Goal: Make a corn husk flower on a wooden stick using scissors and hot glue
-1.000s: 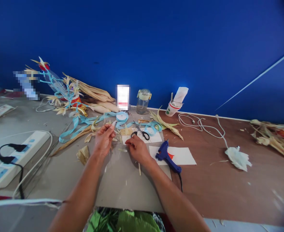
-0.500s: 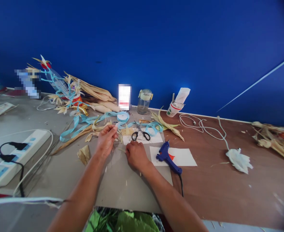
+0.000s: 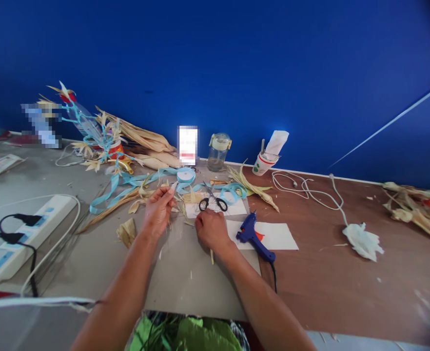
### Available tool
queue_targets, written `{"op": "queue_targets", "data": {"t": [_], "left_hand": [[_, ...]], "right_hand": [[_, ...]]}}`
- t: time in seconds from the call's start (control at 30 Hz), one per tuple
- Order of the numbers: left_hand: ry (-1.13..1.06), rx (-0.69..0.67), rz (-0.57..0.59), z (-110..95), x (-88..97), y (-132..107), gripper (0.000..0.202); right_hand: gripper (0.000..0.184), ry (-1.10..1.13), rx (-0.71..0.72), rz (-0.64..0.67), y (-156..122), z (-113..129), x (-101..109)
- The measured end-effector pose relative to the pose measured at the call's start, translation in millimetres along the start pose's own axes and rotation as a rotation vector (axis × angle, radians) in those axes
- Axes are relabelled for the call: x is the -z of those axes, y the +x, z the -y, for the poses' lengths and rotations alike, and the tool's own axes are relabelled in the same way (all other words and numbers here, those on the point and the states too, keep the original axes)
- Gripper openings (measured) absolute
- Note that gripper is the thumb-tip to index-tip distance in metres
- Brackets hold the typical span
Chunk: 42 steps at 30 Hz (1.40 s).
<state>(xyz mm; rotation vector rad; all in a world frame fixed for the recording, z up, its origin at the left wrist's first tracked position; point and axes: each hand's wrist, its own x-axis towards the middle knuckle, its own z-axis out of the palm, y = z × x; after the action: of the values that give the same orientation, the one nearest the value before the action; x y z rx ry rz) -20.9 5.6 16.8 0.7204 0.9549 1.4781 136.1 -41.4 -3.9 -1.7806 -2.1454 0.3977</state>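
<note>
My left hand (image 3: 159, 210) is raised a little off the table, its fingers pinched on a thin pale strip of dried husk that sticks up past the fingertips. My right hand (image 3: 211, 229) rests knuckles-up on the grey table, fingers curled under; what they hold is hidden. Black-handled scissors (image 3: 212, 201) lie on a white sheet just beyond my right hand. A blue glue gun (image 3: 253, 236) lies on another white sheet to its right. Light blue ribbon (image 3: 134, 185) and its roll (image 3: 185, 175) trail behind my left hand.
Dried husks (image 3: 142, 141) are piled at the back left and far right (image 3: 416, 209). A glass jar (image 3: 218, 152), a paper cup (image 3: 263, 163), a white cable (image 3: 310, 190), a crumpled white husk flower (image 3: 363, 240) and power strips (image 3: 21, 229) lie around.
My right hand shifted slightly toward the scissors and back near the glue gun; my left hand kept its pinch on the strip, barely moving. The view tilted a little.
</note>
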Motion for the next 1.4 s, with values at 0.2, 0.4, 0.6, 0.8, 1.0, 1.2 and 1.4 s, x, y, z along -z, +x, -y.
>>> {"op": "queue_targets", "data": {"t": [0.2,0.4,0.6,0.8,1.0,1.2,1.4], "left_hand": [[0.096,0.018,0.056,8,-3.3,-4,0.022],[0.450,0.011,0.239,21,-13.8,-17,0.021],[0.533,0.014,0.354,25,-17.2,-20,0.022],[0.533,0.023,0.358,23,-18.0,-20,0.023],[0.543,0.047,0.349,22,-17.3,-18,0.021],[0.735,-0.183,0.204,18,0.4,-4,0.012],[0.847,-0.345,0.097,12,10.1,4,0.012]], "right_hand": [[0.019,0.596,-0.089,-0.278,8,-10,1],[0.019,1.025,-0.117,-0.270,12,-10,5],[0.015,1.108,-0.132,-0.280,11,-8,9],[0.014,1.183,-0.110,-0.247,12,-9,7],[0.015,1.254,-0.203,-0.327,14,-11,11],[0.016,1.241,-0.279,-0.415,15,-15,21],[0.016,1.253,-0.264,-0.454,14,-17,21]]}}
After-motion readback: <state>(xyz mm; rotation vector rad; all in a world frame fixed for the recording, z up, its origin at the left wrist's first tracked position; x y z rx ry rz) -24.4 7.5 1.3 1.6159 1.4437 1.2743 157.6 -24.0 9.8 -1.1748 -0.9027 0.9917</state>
